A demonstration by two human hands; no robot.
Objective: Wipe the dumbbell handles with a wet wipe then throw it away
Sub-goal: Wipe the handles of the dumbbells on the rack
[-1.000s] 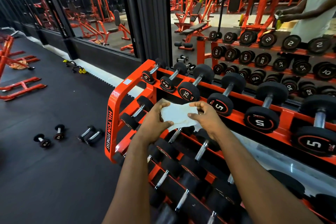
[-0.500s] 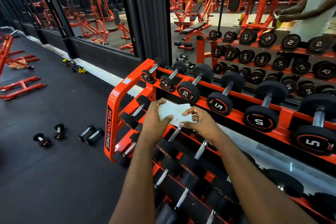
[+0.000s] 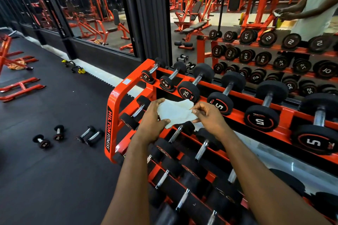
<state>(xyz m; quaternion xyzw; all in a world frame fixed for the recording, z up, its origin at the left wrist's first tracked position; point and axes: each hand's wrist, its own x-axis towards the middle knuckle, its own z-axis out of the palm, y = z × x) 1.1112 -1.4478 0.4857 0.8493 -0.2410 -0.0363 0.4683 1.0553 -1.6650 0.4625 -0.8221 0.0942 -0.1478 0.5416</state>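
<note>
Hands: left hand | right hand | wet wipe — pinched between both

Both bare arms reach forward from the bottom of the view and draw closer toward the wrists. The left forearm rises from the lower middle, the right forearm from the lower right. The left grip shows its back, with the thumb laid over the lower left edge of a white wipe and the fingers behind it. The right grip pinches the wipe's right edge between thumb and forefinger, other fingers loosely curled. The two are level and apart.
</note>
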